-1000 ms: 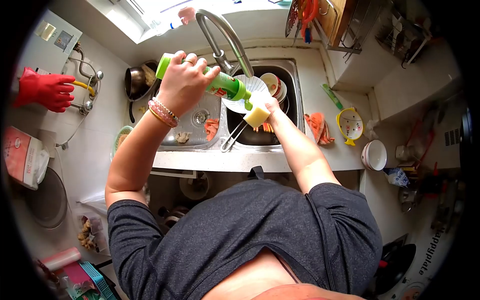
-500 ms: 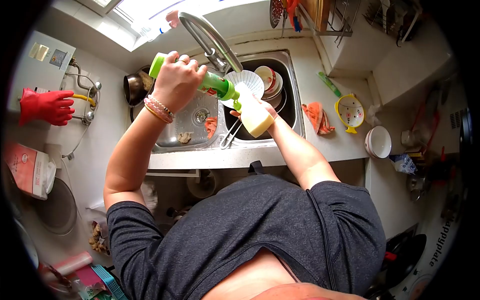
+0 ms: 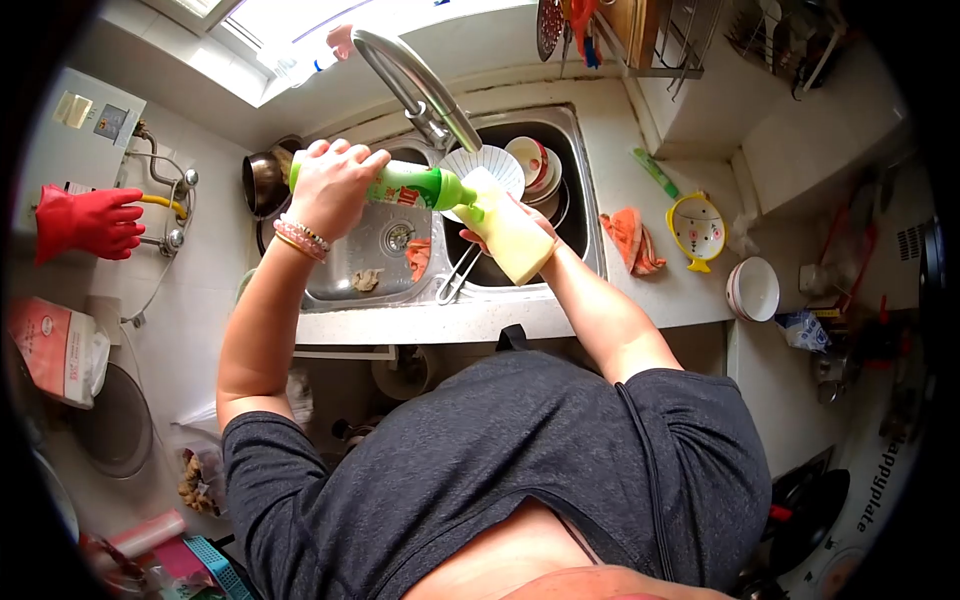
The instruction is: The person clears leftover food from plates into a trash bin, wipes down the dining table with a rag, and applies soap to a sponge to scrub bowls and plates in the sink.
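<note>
My left hand point(image 3: 333, 185) is wrapped round a green bottle point(image 3: 408, 186), which lies nearly level with its nozzle pointing right. The nozzle meets the upper left part of a pale yellow sponge point(image 3: 513, 238). Under the sponge is my right hand point(image 3: 530, 220), its fingers partly hidden, holding it over the right sink basin. Behind the sponge, a white striped plate point(image 3: 487, 163) rests in the basin, beside stacked bowls point(image 3: 527, 157) with red patterns.
A curved faucet point(image 3: 425, 85) rises behind the bottle. In the left basin point(image 3: 345, 255) lies an orange cloth point(image 3: 418, 258). Another orange cloth point(image 3: 632, 240), a yellow-rimmed dish point(image 3: 698, 228) and bowls point(image 3: 755, 290) are on the right counter. Red gloves point(image 3: 90, 223) hang at the left.
The bottle has tilted from a downward slant to nearly level. The sponge has turned in my right hand and shows its broad face. The whole view has shifted slightly.
</note>
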Demonstrator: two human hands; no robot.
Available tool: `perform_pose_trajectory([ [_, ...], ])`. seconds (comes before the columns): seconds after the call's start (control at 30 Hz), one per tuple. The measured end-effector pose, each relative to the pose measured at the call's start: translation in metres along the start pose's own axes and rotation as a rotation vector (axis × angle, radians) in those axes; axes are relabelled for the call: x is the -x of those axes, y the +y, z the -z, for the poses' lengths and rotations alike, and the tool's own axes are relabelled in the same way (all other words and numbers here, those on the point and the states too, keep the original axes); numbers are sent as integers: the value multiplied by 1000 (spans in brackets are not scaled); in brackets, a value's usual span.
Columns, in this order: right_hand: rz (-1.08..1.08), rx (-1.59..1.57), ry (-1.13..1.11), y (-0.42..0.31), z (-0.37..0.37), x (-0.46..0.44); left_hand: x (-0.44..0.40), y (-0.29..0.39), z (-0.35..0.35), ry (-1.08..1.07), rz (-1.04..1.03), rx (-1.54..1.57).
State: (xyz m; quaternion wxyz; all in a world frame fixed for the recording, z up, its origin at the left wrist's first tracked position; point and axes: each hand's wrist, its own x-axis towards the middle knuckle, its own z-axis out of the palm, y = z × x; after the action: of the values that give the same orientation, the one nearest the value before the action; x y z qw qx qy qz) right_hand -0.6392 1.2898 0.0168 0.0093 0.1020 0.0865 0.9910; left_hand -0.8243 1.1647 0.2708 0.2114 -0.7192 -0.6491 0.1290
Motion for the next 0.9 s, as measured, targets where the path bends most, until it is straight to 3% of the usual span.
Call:
perform_pose_trajectory([
  [0.07, -14, -22, -20, -3, -3, -1, 19, -4, -22, -2, 63, 145],
  [0.13, -33, 10, -52, -2, -15, -2, 37, -8, -43, -145, 149, 352],
  [0.17, 20, -18, 52, 3, -26, -1, 46, -5, -55, -144, 177, 414],
  [0.27, -71, 44, 25, -5, -21, -4, 69, 12, -81, -224, 324, 551],
  [0.43, -98, 157, 169, -8, -17, -21, 90, 27, -136, -145, 533, 911],
  [0.53, -277, 148, 10, 1, -47, -36, 101, 22, -157, -141, 648, 990],
  [0.6, -153, 105, 210, 4, -49, -40, 107, 9, -173, -186, 695, 1035],
  [0.67, -71, 226, 310, 8, -57, -43, 114, -9, -186, -49, 807, 1251],
  [0.77, -70, 187, 200, 13, -57, -40, 119, -53, -212, 228, 923, 1850],
  [0.8, 3, 336, 324, 13, -51, -37, 116, -77, -214, 300, 873, 1928],
  [0.9, 75, 352, 410, 22, -50, -28, 96, -162, -207, 513, 851, 1744],
])
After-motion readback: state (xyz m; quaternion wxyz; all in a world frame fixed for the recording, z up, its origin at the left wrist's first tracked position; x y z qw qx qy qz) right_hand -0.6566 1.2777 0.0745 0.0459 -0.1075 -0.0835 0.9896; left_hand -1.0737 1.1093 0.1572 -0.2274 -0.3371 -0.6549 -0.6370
